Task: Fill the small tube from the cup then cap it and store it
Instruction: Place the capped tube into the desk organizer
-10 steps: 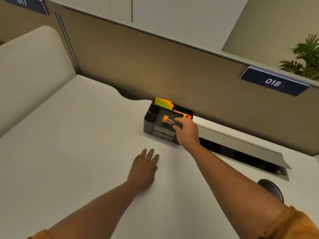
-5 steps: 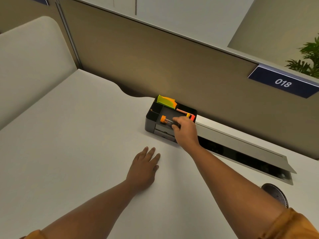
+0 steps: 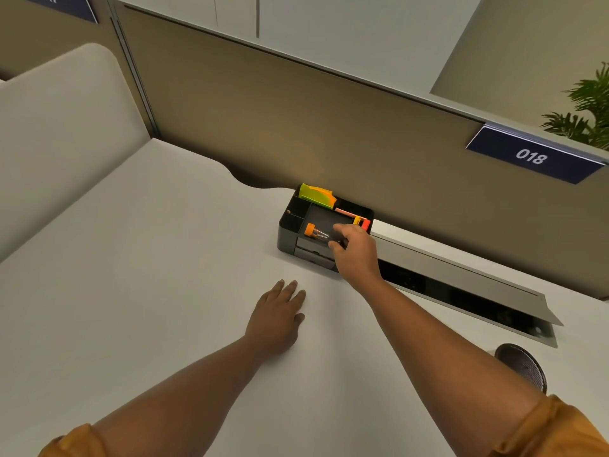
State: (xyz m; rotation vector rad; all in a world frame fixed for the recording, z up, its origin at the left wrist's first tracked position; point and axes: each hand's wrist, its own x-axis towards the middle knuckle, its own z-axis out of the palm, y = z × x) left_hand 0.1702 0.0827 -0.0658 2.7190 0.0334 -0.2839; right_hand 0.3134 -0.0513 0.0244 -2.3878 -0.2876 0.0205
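Your right hand (image 3: 354, 250) reaches over the near right corner of the black organizer (image 3: 286, 235) at the back of the desk (image 3: 131, 275), and its fingers (image 3: 339, 229) pinch the clear end of the tube (image 3: 318, 233). The tube lies nearly flat over the organizer's large middle compartment, its orange cap (image 3: 309, 229) on and pointing left; whether it rests on the floor of the tray or is held just above it you cannot tell, because your hand covers the far end and the clear wall blurs into the dark plastic. What is inside the tube is too small to make out. Your left hand (image 3: 276, 316) lies open, palm down and flat on the desk, fingers together, well apart from the organizer. Behind the tube a green and orange block (image 3: 316, 194) stands in the back compartment, and a thin pink and red piece (image 3: 357, 219) runs along the back right wall — its shape is partly hidden by your knuckles. The organizer's front right corner and its lower drawer face are covered by your wrist. To the right, a long cable slot (image 3: 461, 291) with a raised grey flap runs along the desk's back edge, and a dark round mesh thing (image 3: 520, 366) sits near your right forearm, partly cut off by it. No cup shows anywhere in view — only orange sleeves (image 3: 560, 430) at the bottom edge.
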